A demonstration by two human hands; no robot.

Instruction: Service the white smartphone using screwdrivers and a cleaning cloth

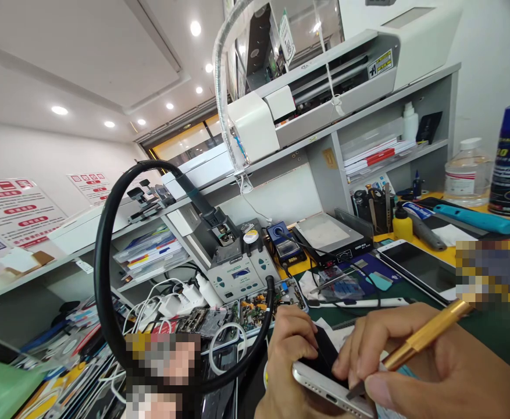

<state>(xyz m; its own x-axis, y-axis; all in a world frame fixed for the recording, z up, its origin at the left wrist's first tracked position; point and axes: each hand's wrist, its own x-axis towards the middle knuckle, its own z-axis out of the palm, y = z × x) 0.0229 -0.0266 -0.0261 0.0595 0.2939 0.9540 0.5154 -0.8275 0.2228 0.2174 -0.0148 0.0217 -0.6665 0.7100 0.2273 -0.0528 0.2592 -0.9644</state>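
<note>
My left hand [283,355] is closed around a silver smartphone [320,385], its bottom edge with the charging port and speaker holes turned toward me. The phone's dark face is partly covered by fingers. In my right hand [446,369] is a slim gold-handled knife [431,336], gripped like a pen. Its flat grey tip touches the phone's bottom edge, right of the port. Some right fingertips rest on the phone's dark face. Behind the hands, a white-framed phone [420,267] lies on the bench.
A thick black hose [100,279] arches on the left from the hot-air station [241,279]. Circuit boards [255,308] lie beyond my left hand. A flat heating plate [324,233] stands behind. Bottles, including a clear one [468,174], line the right side. White cables [220,349] lie left.
</note>
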